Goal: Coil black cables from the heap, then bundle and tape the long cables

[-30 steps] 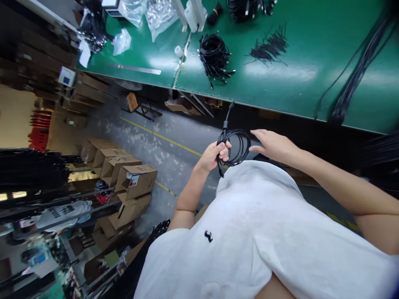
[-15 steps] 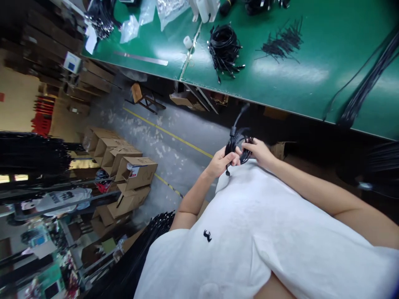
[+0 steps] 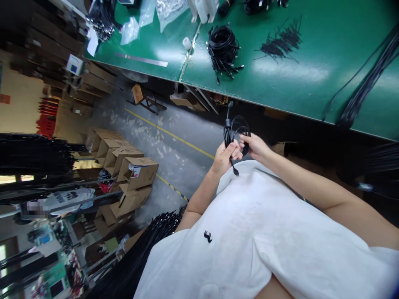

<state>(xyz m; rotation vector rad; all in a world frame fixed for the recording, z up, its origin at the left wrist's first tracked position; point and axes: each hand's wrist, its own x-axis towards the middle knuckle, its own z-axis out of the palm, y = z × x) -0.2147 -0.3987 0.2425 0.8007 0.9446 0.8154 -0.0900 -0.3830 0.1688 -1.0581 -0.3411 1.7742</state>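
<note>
A black cable [image 3: 239, 123], wound into loose loops, is held between my two hands in front of my white shirt. My left hand [image 3: 225, 157] is closed round the left side of the coil, thumb across the strands. One plug end hangs below that hand, and the other end, with a thick cylinder on it, sticks up above. My right hand [image 3: 256, 146] pinches the right side of the loops with bent fingers. Beyond the hands, on the green table [image 3: 264, 89], lies a pile of coiled black cables [image 3: 222, 43] with metal plug ends.
Thin black ties [image 3: 282, 41] lie scattered on the table, right of the coils. Long black cables [image 3: 363, 91] hang over its edge at far right. A metal ruler [image 3: 143, 59] and a white roll [image 3: 186, 43] lie further left. Cardboard boxes [image 3: 140, 170] and a wooden stool [image 3: 137, 94] stand on the floor.
Both hands have shifted slightly upward with the cable. The upper end has swung left and the lower plug has swung right; the loops look more opened out.
</note>
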